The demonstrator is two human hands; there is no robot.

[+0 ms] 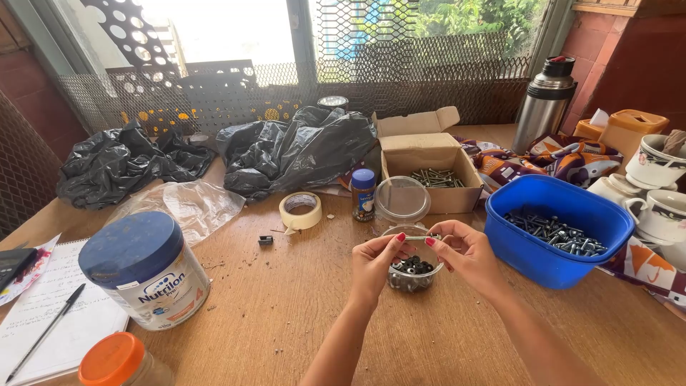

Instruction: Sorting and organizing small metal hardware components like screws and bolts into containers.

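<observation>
1. A long thin screw [423, 238] is held level between both hands, directly above a small clear plastic cup [412, 275] at table centre.
2. Left hand [375, 263]: thumb and forefinger are pressed together on the screw's 9 o'clock end. Right hand [466, 254]: the fingertips pinch the 3 o'clock end in the same way.
3. Small dark nuts or washers are seen in the cup; which of the two cannot be told.
4. Handling, as judged: the screw is stiff, light and metal, with a thread that gives purchase; it is best taken at the two ends, as now, so the middle stays free. Small parts of this kind are easily dropped.
5. The cup is judged thin-walled and light, easily tipped if knocked; its lid [403, 198] lies at 12 o'clock from it.
6. At 3 o'clock a blue tub [549, 275] of screws is set; at 1 o'clock, an open cardboard box [457, 200] with more.
7. At 10 o'clock a tape roll [301, 210] is noted; at 9 o'clock, a large tin [146, 279] with a blue lid.
</observation>
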